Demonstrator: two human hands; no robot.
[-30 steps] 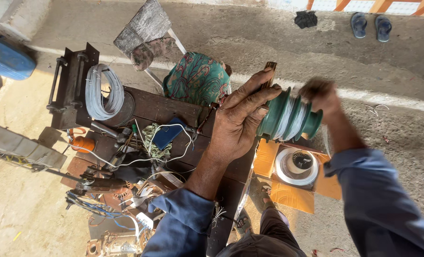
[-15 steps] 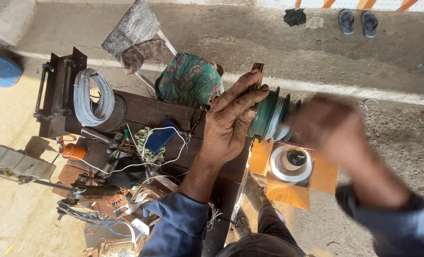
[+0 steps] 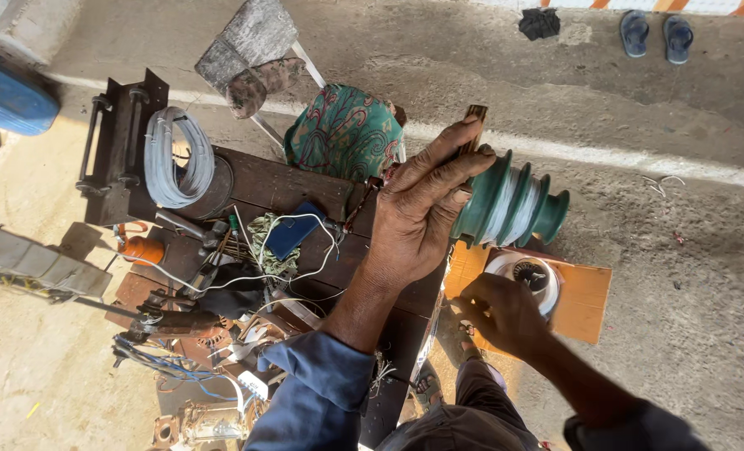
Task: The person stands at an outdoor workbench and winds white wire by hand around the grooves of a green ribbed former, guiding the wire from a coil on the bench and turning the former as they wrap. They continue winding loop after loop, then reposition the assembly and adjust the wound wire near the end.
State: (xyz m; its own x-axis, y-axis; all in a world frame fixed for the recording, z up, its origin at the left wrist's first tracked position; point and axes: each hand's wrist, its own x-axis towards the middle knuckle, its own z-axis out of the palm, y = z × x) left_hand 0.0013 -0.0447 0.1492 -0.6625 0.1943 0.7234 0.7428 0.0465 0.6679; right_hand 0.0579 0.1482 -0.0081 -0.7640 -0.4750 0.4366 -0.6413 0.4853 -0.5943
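Note:
My left hand (image 3: 422,209) lies flat against the end of a green ribbed winding former (image 3: 514,200) wound with pale wire, its fingers stretched along a thin wooden strip that sticks out above. My right hand (image 3: 501,313) is lower down, fingers curled at the edge of a white wire spool (image 3: 529,276) that sits on an orange board (image 3: 585,296). Whether it grips the spool or a strand of wire, I cannot tell. Both of my sleeves are blue.
A dark wooden workbench (image 3: 305,188) holds a coil of white cable (image 3: 175,159), a blue phone (image 3: 292,230), an orange can (image 3: 142,249) and loose wires. A green patterned cushion (image 3: 342,129) is behind it. A blue drum (image 3: 8,100) stands far left; slippers (image 3: 656,33) lie on the concrete.
My right hand has dropped from the right end of the green former down to the white spool. My left hand has stayed pressed on the former.

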